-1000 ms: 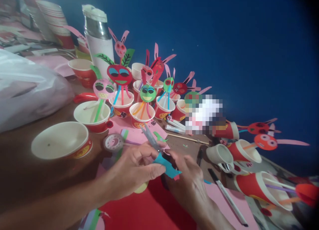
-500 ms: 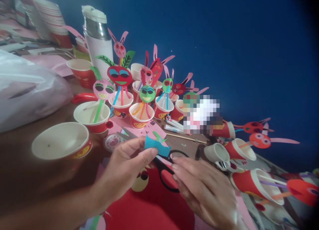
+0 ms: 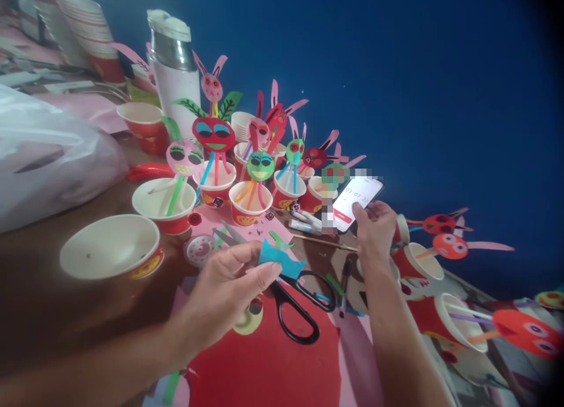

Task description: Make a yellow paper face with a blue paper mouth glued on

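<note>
My left hand (image 3: 233, 278) pinches a small piece of blue paper (image 3: 282, 259) between thumb and fingers. Black-handled scissors (image 3: 296, 320) lie crosswise under that hand, blades pointing up and left; whether its fingers also hold them is hidden. Farther back, my right hand (image 3: 375, 228) is at the right edge of a smartphone (image 3: 359, 198), thumb over the lit screen and fingers curled at its side. The screen shows timer digits and a red button. Below the left hand are red paper (image 3: 268, 366) and a yellow paper disc (image 3: 249, 320) with a dark spot.
Paper cups with decorated paper faces on straws, such as a green one (image 3: 259, 166), stand along the back and right. An uncovered cup (image 3: 110, 248), white plastic bag (image 3: 57, 160) and thermos (image 3: 174, 72) are at left. A pen (image 3: 346, 286) and markers (image 3: 306, 226) lie mid-table.
My right hand has left the scissors handles and reached forward to the phone. My left hand still pinches the blue paper in nearly the same place.
</note>
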Demonstrator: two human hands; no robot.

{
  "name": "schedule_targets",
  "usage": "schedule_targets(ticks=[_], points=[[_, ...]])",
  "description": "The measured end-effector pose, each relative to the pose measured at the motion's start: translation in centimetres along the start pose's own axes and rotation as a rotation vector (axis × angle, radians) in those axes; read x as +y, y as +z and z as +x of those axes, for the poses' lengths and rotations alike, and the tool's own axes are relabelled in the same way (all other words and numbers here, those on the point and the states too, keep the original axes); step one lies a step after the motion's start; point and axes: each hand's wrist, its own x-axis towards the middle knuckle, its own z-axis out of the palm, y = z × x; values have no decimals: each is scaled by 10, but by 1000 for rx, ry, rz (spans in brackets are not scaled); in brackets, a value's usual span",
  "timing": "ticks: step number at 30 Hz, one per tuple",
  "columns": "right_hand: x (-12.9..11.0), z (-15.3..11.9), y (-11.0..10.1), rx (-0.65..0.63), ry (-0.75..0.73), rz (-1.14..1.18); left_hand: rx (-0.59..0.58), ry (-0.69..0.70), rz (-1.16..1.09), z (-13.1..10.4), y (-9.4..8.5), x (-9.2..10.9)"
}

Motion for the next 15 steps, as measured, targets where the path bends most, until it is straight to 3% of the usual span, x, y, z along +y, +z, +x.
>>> schedule_targets(ticks=[6,15], points=[[25,16,-3,53,36,-102,-16,-6,-7,1,-2,0],[45,20,-3,-26,116,-109,-2,-9,-11,4,-1,-5]])
